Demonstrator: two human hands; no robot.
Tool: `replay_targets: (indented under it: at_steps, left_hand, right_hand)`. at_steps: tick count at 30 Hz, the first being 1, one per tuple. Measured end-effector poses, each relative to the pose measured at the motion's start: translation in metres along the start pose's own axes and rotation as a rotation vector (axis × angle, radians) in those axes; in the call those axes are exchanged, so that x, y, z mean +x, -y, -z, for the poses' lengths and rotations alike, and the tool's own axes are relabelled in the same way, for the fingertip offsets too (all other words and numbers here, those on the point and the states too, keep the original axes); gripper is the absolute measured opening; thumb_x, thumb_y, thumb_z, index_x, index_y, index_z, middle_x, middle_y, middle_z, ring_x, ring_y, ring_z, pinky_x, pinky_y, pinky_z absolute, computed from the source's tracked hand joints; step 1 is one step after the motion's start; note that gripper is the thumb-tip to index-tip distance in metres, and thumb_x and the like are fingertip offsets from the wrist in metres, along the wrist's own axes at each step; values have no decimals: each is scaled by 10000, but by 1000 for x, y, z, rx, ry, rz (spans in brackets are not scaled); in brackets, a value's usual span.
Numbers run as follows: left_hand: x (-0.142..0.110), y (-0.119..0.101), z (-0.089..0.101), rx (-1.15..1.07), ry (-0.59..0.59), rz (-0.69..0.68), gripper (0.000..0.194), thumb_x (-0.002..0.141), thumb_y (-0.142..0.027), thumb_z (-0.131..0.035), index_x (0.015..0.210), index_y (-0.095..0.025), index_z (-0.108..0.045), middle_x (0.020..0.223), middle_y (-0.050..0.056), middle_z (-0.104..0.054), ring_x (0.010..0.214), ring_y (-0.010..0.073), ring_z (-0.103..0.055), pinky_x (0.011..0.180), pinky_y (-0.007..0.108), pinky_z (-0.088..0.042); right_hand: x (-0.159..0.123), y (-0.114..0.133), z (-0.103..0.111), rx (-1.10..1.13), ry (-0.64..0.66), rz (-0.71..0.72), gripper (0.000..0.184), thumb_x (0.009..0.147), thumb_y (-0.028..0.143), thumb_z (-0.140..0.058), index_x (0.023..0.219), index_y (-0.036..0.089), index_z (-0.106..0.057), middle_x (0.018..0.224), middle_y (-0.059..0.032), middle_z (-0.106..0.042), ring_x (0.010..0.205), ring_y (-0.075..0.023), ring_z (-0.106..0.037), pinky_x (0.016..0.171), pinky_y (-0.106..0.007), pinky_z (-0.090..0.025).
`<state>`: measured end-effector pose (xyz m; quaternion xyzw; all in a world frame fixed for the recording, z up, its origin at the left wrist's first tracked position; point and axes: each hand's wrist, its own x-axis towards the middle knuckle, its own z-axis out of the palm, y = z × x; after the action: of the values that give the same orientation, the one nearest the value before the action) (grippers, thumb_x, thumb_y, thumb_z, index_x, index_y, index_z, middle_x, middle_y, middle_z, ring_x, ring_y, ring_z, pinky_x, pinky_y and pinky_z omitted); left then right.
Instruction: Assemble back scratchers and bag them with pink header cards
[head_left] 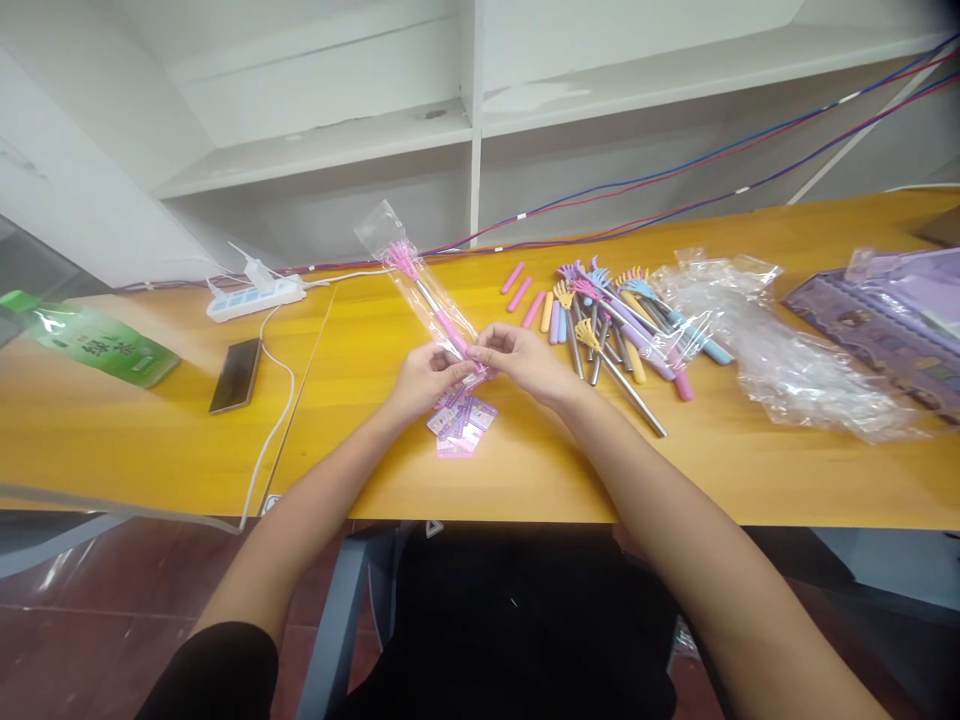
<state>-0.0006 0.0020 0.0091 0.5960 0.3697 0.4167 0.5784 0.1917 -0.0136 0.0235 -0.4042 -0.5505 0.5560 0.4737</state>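
A pink back scratcher (448, 325) lies inside a clear plastic bag (381, 222), its claw end pointing away from me. My left hand (427, 378) pinches the near end of the bag from the left. From the right, my right hand (521, 358) grips the same end with thumb and fingertips. Just below my hands, several small purple and pink printed cards (463, 420) lie in a loose pile on the table. To the right of my right hand is a heap of back scratchers (615, 310) in several colours, with loose pink handles (517, 292) beside it.
Clear plastic bags (810, 350) are piled to the right, near a purple printed package (877, 310). On the left are a green bottle (105, 340), a phone (235, 376) and a white power strip (255, 298) with a cable. Shelves (480, 130) and wires rise behind the table (540, 480).
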Motion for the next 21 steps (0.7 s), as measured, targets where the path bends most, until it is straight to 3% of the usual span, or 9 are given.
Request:
replay_targets:
  at_steps: [6, 9, 13, 17, 21]
  left_hand:
    - [1, -5, 0, -34, 49, -19, 503, 652, -464, -962, 964, -136, -742, 947, 90, -796, 872, 212, -742, 838, 355, -574]
    - [0, -9, 2, -10, 85, -12, 511, 684, -485, -946, 1000, -135, -750, 936, 89, -794, 845, 208, -732, 792, 336, -572]
    - [-9, -13, 3, 50, 337, 35, 497, 737, -461, -920, 1081, -136, -766, 988, 109, -790, 843, 216, -732, 761, 334, -575]
    - [-23, -19, -6, 151, 582, 57, 349, 804, -438, -863, 1019, -175, -780, 989, 87, -775, 871, 224, -733, 783, 343, -588]
    - [-27, -22, -10, 219, 647, 54, 299, 851, -476, -807, 935, -193, -763, 897, 48, -736, 803, 195, -691, 714, 306, -554]
  right_hand:
    - [0, -1, 1, -23, -32, 37, 612, 599, 660, -952, 764, 225, -555, 680, 20, -647, 629, -137, -593, 605, -280, -481]
    - [-2, 3, 1, -21, -2, 39, 602, 618, 665, -941, 765, 222, -561, 702, 16, -641, 653, -139, -591, 624, -283, -478]
    - [-2, 5, 1, 35, -85, 43, 568, 709, 716, -861, 844, 221, -619, 758, 25, -610, 646, -114, -529, 600, -259, -430]
    - [2, 1, 5, 105, -186, 18, 579, 742, 770, -794, 930, 243, -642, 795, 17, -618, 604, -116, -468, 530, -263, -356]
    - [3, -2, 7, 103, -229, 12, 534, 732, 724, -823, 824, 232, -637, 728, 13, -592, 620, -133, -486, 561, -278, -380]
